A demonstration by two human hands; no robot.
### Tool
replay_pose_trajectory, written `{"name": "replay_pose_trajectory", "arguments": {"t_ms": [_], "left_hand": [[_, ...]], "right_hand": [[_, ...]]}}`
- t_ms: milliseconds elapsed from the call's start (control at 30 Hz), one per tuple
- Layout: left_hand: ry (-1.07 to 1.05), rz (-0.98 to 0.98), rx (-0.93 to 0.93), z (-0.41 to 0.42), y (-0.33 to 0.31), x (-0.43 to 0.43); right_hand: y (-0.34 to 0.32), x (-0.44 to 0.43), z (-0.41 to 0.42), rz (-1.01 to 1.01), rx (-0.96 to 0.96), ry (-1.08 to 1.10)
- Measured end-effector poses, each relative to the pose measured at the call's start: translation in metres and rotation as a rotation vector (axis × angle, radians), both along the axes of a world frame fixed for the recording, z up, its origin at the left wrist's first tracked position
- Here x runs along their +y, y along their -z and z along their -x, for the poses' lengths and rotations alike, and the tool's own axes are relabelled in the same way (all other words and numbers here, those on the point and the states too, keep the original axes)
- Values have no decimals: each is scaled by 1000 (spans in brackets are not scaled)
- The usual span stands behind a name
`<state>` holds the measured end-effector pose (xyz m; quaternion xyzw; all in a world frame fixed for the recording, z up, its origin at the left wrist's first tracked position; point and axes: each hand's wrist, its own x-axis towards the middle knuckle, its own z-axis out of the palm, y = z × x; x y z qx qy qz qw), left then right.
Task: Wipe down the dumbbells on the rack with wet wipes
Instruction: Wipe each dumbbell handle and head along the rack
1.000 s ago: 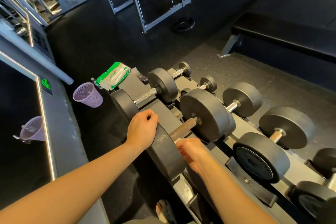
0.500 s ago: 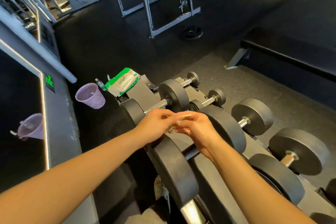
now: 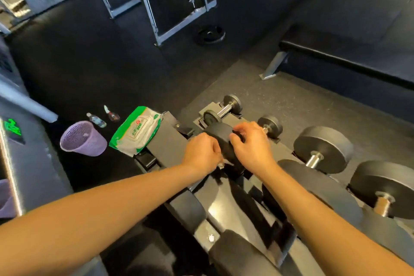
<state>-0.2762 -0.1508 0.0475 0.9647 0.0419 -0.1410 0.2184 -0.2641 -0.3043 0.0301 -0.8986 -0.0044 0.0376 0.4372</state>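
Head view: both hands are tending 1 dumbbell (image 3: 220,135) on the rack (image 3: 165,141).
Gripping its head is the right hand (image 3: 252,144); the left hand (image 3: 200,152) is curling alongside, contents hidden. Probably next: rubbing round that head.

Dim gym, soft light overhead; motion blur throughout, wide-angle warp at edges.

you're standing in a gym: black round-headed dumbbells (image 3: 322,148) with steel handles sit in a row on a sloped dark rack (image 3: 165,141) right under you. beyond it, a padded black bench (image 3: 349,51) on a grey leg stands on speckled rubber flooring (image 3: 280,96). farther off, a weight plate (image 3: 210,34) lies beside a grey steel machine frame (image 3: 154,13).
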Motion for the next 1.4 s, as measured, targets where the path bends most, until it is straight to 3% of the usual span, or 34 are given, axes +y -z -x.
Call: {"name": "replay_pose_trajectory", "arguments": {"t_ms": [100,367,567,867,933,1067,1233,1300,1400], "left_hand": [[88,-74,-12,-14,10,8],[65,69,1,-21,30,23],[165,88,72,-36,29,30],[13,164,128,-42,40,37],[-119,221,206,-44,45,40],[-461,456,564,-47,62,49],[-524,768,905,-54,56,42],[-503,771,883,-55,50,44],[-322,576,599,-44,49,54]], "right_hand": [[20,22,-12,-72,58,47],[37,38,-10,10,32,62],[37,36,-7,5,32,63],[41,36,-6,12,7,81],[41,36,-5,14,-3,87],[44,36,-5,22,-32,90],[47,38,-6,59,-57,113],[49,38,-5,57,-61,114],[49,38,-5,50,-60,122]]}}
